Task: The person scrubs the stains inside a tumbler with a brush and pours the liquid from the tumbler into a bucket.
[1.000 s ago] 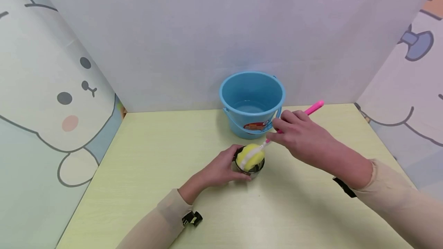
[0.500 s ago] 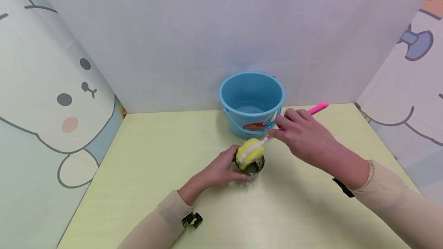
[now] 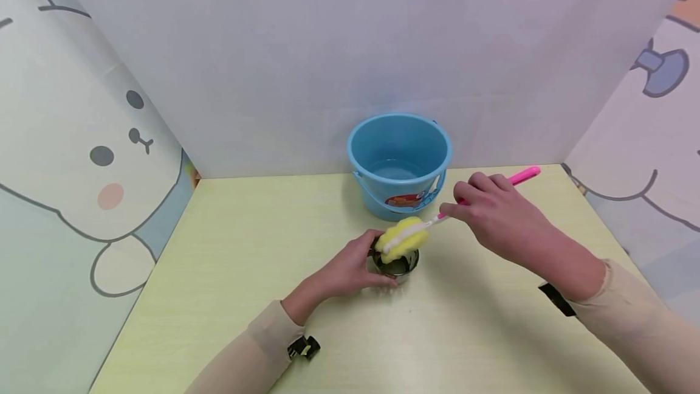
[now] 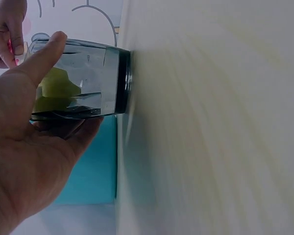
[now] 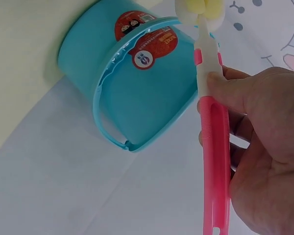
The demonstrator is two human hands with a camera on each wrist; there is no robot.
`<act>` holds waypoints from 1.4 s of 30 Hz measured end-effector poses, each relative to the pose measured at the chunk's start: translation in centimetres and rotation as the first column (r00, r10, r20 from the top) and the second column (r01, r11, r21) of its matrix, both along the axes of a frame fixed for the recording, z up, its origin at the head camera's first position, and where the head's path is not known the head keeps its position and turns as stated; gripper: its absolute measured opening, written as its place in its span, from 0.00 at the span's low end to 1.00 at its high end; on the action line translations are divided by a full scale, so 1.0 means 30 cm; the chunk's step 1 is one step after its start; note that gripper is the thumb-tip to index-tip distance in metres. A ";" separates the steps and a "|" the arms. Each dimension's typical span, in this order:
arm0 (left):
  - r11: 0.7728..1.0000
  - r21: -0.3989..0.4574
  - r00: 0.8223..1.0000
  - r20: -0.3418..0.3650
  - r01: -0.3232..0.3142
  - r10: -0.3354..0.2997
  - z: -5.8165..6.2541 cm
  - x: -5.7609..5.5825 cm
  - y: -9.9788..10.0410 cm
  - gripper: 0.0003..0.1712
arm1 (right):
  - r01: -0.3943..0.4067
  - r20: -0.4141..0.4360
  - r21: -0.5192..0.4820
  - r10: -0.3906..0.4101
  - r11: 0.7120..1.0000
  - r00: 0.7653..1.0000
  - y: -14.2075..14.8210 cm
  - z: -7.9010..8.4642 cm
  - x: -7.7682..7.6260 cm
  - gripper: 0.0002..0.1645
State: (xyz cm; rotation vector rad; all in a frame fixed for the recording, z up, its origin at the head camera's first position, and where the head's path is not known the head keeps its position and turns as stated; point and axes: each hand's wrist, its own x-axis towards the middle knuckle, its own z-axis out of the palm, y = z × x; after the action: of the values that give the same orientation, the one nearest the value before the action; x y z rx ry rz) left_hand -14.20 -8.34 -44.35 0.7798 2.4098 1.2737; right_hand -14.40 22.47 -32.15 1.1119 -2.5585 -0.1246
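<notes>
Behind the pale yellow worktop point(image 3: 235, 217), a plain whitish wall point(image 3: 262, 78) is seen. At the left, a cartoon animal panel point(image 3: 71, 138) is cut off by the edge of view. Below it a beige sleeve point(image 3: 251, 339) is cropped, and a black wrist fitting point(image 3: 303, 347) is partly hidden under its cuff. By the left hand point(image 3: 347, 266), a clear glass point(image 4: 108, 81) is held upright at the worktop, thumb and fingers curved round its wall; the far fingers are mostly hidden. Over its mouth a yellow sponge head point(image 3: 414, 242) is tilted; how deep its tip is sunk cannot be told. Just behind, a blue bucket point(image 3: 383, 188) is placed, its bail point(image 5: 96, 115) hung down in front, its red label point(image 5: 162, 46) too small to be read. Farther right, a pink handle point(image 3: 525, 175) is pinched between thumb and fingers of the right hand point(image 3: 494, 211), its middle covered. Another cartoon panel point(image 3: 664, 132) is cropped at the far right.
</notes>
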 end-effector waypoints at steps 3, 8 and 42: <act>1.000 -0.002 1.000 -0.011 0.000 0.000 -0.001 -0.001 0.000 0.53 | -0.002 0.011 -0.015 0.002 1.000 1.000 0.017 -0.001 0.002 0.31; 1.000 -0.007 1.000 -0.016 -0.003 0.003 -0.003 -0.001 -0.001 0.53 | -0.001 0.021 -0.028 0.001 1.000 1.000 0.045 -0.005 0.004 0.32; 0.999 0.027 1.000 -0.019 0.020 -0.020 -0.010 -0.001 -0.004 0.53 | 0.003 0.103 -0.192 0.017 0.981 0.994 0.211 -0.059 0.026 0.28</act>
State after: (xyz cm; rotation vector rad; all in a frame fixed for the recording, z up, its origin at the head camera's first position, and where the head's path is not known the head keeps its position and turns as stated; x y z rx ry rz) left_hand -14.24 -8.45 -44.64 0.8253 2.3982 1.2995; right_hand -13.63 28.78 -33.94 1.0798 -2.5916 0.1835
